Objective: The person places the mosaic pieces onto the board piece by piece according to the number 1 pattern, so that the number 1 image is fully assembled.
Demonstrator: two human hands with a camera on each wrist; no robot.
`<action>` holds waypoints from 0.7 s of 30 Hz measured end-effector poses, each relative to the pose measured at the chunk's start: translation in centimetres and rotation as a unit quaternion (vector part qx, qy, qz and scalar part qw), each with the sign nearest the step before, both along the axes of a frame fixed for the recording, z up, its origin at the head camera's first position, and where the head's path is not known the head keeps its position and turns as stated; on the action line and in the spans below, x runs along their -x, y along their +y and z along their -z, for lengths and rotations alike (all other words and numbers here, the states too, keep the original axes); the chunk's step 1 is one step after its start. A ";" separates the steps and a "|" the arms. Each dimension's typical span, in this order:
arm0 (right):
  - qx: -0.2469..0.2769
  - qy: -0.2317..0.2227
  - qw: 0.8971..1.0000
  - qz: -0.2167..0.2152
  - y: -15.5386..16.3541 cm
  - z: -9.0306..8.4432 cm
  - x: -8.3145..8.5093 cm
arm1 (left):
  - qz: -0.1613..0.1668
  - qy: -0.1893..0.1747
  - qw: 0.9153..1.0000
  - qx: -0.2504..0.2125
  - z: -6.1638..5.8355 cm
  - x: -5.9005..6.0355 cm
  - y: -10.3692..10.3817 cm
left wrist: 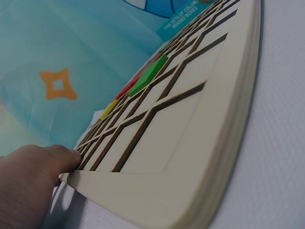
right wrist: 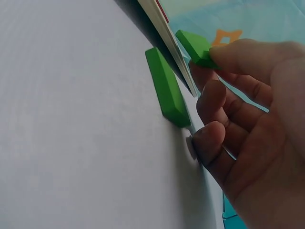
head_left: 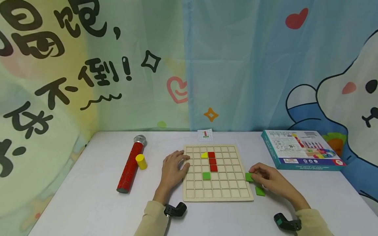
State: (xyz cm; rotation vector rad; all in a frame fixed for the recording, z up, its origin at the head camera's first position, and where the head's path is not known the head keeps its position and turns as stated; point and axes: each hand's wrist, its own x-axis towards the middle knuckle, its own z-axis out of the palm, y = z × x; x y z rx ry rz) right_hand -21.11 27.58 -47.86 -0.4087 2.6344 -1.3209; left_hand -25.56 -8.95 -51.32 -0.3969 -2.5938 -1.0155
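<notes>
A wooden grid board [head_left: 225, 193] lies on the table, holding a yellow tile [head_left: 204, 155], a column of red tiles [head_left: 213, 161] and a green tile [head_left: 206, 176]. My left hand [head_left: 174, 168] rests at the board's left edge, thumb on the rim in the left wrist view. Between thumb and finger, my right hand [head_left: 270, 180] pinches another green tile [right wrist: 194, 47] at the board's right edge. Below that hand, one more green tile [head_left: 260, 191] lies on the white tabletop.
A red microphone [head_left: 131, 167] and a yellow cylinder [head_left: 141, 162] lie on the left. Behind the board is a small pattern card [head_left: 205, 135] with a grid print. The game box [head_left: 304, 150] lies at the back right, before a printed curtain [head_left: 236, 65].
</notes>
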 end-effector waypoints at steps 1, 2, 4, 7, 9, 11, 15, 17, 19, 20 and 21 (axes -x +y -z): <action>0.002 -0.001 1.000 0.001 -0.1 -0.1 0.0 | 0.000 0.001 1.000 0.001 0.0 0.0 0.0; 0.002 -0.003 1.000 0.002 -0.2 -0.1 0.0 | 0.000 0.002 1.000 0.001 0.0 0.1 0.0; 0.004 -0.003 1.000 0.002 -0.4 -0.2 0.1 | -0.001 0.002 1.000 0.004 0.0 0.1 0.0; 0.011 -0.004 1.000 0.000 -0.6 -0.5 0.1 | -0.003 0.001 1.000 0.005 0.0 0.1 -0.1; 0.015 -0.007 1.000 -0.004 -0.9 -0.7 0.1 | -0.004 0.002 1.000 0.005 0.0 0.1 -0.1; 0.017 -0.011 1.000 -0.006 -1.1 -0.9 0.2 | -0.003 0.003 1.000 0.005 0.0 0.1 -0.1; 0.017 -0.008 1.000 -0.011 -1.6 -1.1 0.3 | -0.002 0.003 1.000 0.003 0.0 0.1 0.0; 0.013 -0.005 1.000 -0.012 -1.9 -1.1 0.4 | -0.002 0.002 1.000 0.003 0.0 0.1 0.0; 0.010 -0.006 1.000 -0.010 -2.2 -1.2 0.5 | -0.003 0.001 1.000 0.005 0.0 0.1 0.0; 0.009 -0.006 1.000 -0.010 -2.4 -1.3 0.6 | -0.003 0.001 1.000 0.006 0.0 0.1 0.0; 0.008 -0.007 1.000 -0.012 -2.6 -1.3 0.6 | -0.003 0.000 1.000 0.007 0.0 0.1 0.0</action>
